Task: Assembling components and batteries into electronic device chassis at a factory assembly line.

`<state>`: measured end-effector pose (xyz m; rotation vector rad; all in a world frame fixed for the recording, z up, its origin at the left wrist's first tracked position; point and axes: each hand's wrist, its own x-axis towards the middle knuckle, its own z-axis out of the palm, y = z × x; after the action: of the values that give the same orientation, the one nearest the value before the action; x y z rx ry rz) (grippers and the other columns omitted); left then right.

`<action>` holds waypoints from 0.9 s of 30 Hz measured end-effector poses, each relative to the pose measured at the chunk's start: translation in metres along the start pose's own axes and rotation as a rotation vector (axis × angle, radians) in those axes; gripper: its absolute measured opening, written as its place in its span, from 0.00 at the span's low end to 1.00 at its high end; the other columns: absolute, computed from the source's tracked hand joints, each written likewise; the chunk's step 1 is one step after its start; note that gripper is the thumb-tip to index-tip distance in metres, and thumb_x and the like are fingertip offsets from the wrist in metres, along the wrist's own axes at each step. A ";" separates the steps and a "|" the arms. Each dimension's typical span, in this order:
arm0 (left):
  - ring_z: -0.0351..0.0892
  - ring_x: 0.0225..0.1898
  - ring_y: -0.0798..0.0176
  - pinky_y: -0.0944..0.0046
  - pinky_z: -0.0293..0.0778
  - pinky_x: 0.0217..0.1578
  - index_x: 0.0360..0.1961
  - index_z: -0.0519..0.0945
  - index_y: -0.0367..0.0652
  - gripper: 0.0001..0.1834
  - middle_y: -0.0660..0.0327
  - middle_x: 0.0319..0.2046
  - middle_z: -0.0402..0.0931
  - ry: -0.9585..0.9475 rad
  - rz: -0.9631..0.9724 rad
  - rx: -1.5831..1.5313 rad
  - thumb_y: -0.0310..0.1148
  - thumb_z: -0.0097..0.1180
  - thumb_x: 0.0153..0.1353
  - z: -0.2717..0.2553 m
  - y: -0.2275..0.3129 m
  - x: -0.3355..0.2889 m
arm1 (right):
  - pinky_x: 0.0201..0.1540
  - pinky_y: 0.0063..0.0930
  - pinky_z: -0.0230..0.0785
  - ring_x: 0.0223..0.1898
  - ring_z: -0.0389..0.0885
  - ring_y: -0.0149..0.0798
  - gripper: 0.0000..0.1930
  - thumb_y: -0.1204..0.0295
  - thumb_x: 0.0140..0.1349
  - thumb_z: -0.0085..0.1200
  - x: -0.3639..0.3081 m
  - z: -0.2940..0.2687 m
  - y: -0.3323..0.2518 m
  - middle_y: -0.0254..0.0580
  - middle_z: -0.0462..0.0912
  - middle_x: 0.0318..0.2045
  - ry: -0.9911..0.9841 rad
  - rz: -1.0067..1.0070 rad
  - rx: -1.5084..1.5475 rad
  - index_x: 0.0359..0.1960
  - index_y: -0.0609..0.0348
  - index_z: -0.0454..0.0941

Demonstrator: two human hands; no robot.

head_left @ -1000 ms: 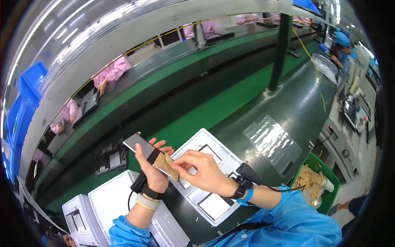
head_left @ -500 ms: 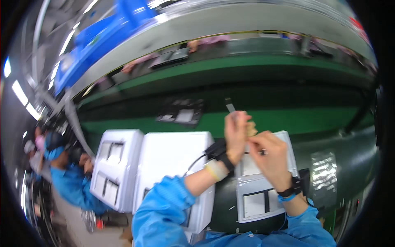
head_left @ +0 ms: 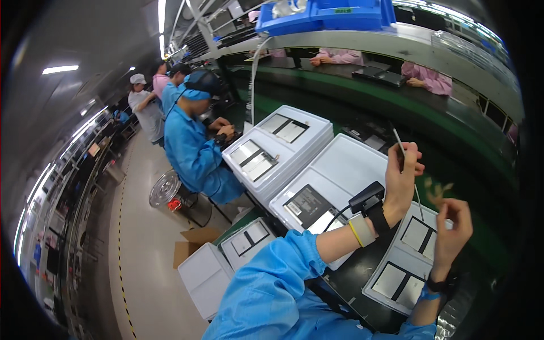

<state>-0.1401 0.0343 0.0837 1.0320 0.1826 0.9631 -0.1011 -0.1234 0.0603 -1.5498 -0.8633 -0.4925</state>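
Observation:
Raised over the bench, my left hand [head_left: 401, 178] is closed around a thin light-grey stick [head_left: 398, 140] that pokes up past the fingers. A thin rod continues below the hand; I cannot tell if it is the same piece. My right hand [head_left: 455, 232], lower and to the right, has thumb and forefinger curled together. Curled tan pieces [head_left: 437, 191], smeared by motion, show just off its fingertips; whether they are held is unclear. Beneath both hands lies a white tray [head_left: 371, 290] with flat silver-and-black packs [head_left: 392, 281].
To the left, another white tray [head_left: 354, 156] holds a dark flat pack [head_left: 310, 205], beside a stack of trays [head_left: 258, 187]. More trays [head_left: 204, 283] sit lower left. A co-worker in blue [head_left: 192, 147] works beyond. Blue bins [head_left: 351, 16] sit on the shelf above.
My view has swung left, bringing the aisle and co-workers in. My hands have moved apart; the tan pieces, earlier between them, now show near my right fingertips.

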 end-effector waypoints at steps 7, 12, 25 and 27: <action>0.80 0.38 0.63 0.62 0.77 0.44 0.54 0.69 0.34 0.33 0.54 0.44 0.76 0.228 0.104 0.053 0.58 0.51 0.71 -0.034 0.024 -0.028 | 0.33 0.23 0.75 0.29 0.83 0.34 0.10 0.89 0.54 0.59 -0.039 0.024 -0.062 0.42 0.81 0.31 -0.243 -0.123 0.092 0.36 0.66 0.82; 0.80 0.39 0.61 0.62 0.78 0.44 0.54 0.69 0.33 0.34 0.52 0.46 0.75 0.333 0.109 0.073 0.58 0.52 0.71 -0.037 0.021 -0.048 | 0.33 0.25 0.75 0.29 0.83 0.36 0.10 0.88 0.54 0.60 -0.038 0.008 -0.070 0.44 0.81 0.32 -0.290 -0.132 0.106 0.37 0.67 0.82; 0.79 0.41 0.58 0.58 0.77 0.45 0.59 0.67 0.34 0.34 0.52 0.46 0.74 0.446 0.105 0.071 0.58 0.47 0.71 -0.067 0.023 -0.086 | 0.30 0.33 0.74 0.29 0.83 0.46 0.08 0.84 0.57 0.64 -0.050 0.018 -0.074 0.45 0.81 0.30 -0.534 -0.125 0.216 0.37 0.62 0.84; 0.78 0.41 0.59 0.58 0.77 0.45 0.59 0.67 0.34 0.34 0.52 0.46 0.74 0.469 0.113 0.057 0.58 0.46 0.71 -0.073 0.024 -0.088 | 0.30 0.29 0.74 0.28 0.84 0.41 0.08 0.85 0.56 0.64 -0.053 0.021 -0.072 0.45 0.82 0.31 -0.544 -0.137 0.192 0.37 0.64 0.85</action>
<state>-0.2464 0.0190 0.0373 0.8609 0.5461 1.3006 -0.1927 -0.1169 0.0646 -1.4703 -1.3964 -0.0709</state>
